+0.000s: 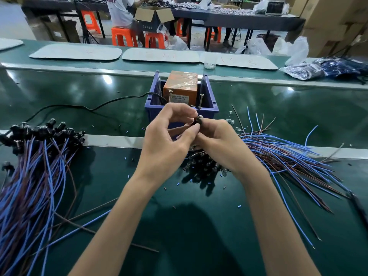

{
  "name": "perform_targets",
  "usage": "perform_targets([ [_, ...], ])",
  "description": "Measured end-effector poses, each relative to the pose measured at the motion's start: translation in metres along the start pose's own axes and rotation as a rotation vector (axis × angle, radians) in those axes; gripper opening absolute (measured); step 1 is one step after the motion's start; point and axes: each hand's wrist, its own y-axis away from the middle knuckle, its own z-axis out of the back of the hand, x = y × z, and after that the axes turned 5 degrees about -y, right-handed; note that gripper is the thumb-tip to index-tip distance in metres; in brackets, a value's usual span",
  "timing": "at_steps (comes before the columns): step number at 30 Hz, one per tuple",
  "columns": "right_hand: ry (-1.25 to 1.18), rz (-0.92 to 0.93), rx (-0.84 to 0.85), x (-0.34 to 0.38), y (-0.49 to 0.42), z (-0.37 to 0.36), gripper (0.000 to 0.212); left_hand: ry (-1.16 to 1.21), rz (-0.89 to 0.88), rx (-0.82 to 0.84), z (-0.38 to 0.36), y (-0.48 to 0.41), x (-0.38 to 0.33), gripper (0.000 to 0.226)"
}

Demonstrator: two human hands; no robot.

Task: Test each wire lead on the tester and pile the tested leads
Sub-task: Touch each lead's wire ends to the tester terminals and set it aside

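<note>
Pile left of grip, likely tested. Heap under and right of it, likely left to do, so roughly halfway. Left hand and right hand both pinch one lead by its head. Tester just beyond; contact not visible.

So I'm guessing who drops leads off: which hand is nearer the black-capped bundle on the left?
Left. The left hand is apart from the bundle, to its right; the right hand is farther right, beyond the left hand.
</note>
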Motion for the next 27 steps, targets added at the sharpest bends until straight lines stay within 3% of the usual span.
perform_targets([
  [7,-0.060,0.075,-0.258,0.004,-0.004,0.007,0.016,-0.142,0.129,-0.122,-0.001,-0.002,0.003,0.016],
  [10,-0.126,0.103,-0.323,0.008,-0.003,0.011,0.017,0.035,0.285,-0.025,0.000,-0.004,-0.001,0.005],
  [12,-0.134,0.132,-0.302,0.011,0.000,0.013,0.018,0.169,0.428,0.032,-0.002,-0.004,-0.003,0.013],
  [15,-0.205,0.145,-0.227,0.014,0.003,0.016,0.021,0.280,0.535,-0.075,-0.006,-0.005,-0.002,0.020],
  [21,-0.280,0.089,-0.270,0.019,0.006,0.021,0.022,0.327,0.475,-0.445,0.000,-0.011,0.006,0.016],
  [27,-0.257,0.033,-0.354,0.018,0.005,0.029,0.023,0.277,0.403,-0.525,0.009,-0.014,0.009,0.027],
])
